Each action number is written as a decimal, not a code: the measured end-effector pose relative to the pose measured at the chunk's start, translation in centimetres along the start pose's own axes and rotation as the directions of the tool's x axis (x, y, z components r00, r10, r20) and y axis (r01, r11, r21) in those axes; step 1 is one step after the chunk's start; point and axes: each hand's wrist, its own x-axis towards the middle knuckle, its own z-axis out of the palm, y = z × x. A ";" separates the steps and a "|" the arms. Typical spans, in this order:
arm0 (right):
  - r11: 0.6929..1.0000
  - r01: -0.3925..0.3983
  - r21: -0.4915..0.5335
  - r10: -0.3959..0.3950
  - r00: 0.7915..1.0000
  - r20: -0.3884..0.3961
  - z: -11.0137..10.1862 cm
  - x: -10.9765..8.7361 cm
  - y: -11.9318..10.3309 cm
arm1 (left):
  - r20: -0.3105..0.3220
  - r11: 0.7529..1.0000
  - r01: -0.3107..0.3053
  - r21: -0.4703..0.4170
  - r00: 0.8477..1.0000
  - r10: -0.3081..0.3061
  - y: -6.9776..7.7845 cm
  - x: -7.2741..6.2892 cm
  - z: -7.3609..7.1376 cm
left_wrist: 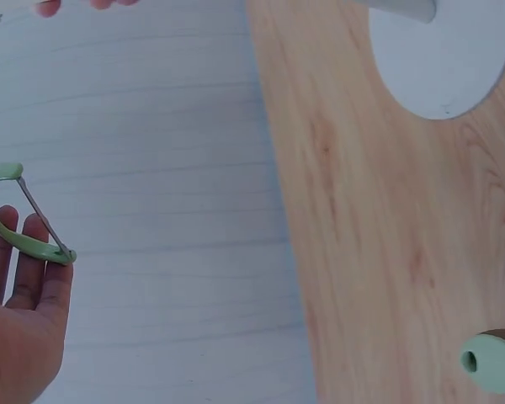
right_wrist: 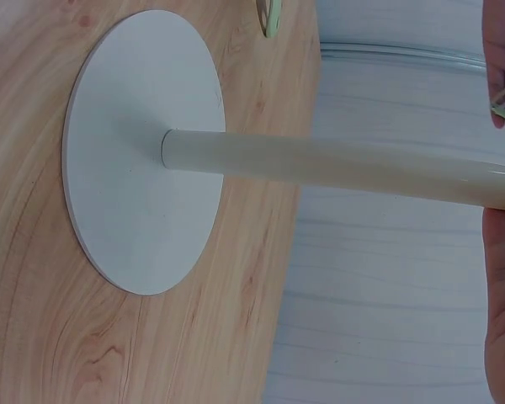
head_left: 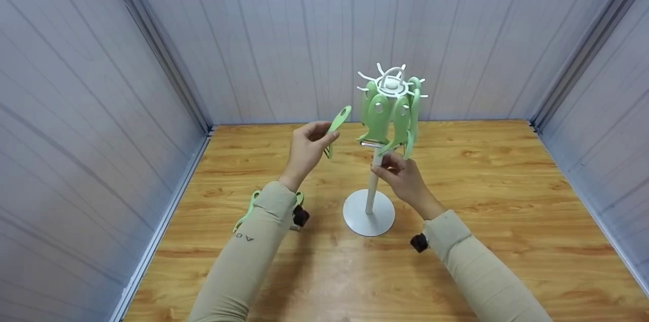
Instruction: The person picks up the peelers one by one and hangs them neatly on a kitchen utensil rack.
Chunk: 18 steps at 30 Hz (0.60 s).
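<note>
Above the wooden table (head_left: 497,195), hands (head_left: 307,149) (head_left: 404,177) hold a peeler (head_left: 339,119) left, a stand (head_left: 372,190) right.

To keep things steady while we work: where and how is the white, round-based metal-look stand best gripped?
Probably by its slim, straight, pale pole, pinched from the right, just below the hanging light-green, hole-handled peelers. That stretch is bare and narrow enough for thumb and fingers; the right hand holds it there. The left hand, with another peeler, takes up the left side.

white pole (right_wrist: 320,163) on round base (right_wrist: 143,223)
</note>
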 end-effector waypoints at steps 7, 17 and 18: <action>1.000 0.016 -0.016 -0.016 1.000 0.006 0.0 0.0 0.2 | -0.004 0.996 -0.091 -0.011 0.996 0.091 2.3 0.2 0.0; 0.998 0.053 -0.043 -0.053 0.998 -0.014 0.0 -0.1 0.6 | -0.010 0.983 -0.176 -0.043 0.984 0.176 4.8 0.8 -0.2; 0.998 0.051 -0.040 -0.051 0.999 -0.014 0.0 -0.1 0.6 | -0.011 0.981 -0.187 -0.048 0.982 0.187 5.0 0.8 -0.3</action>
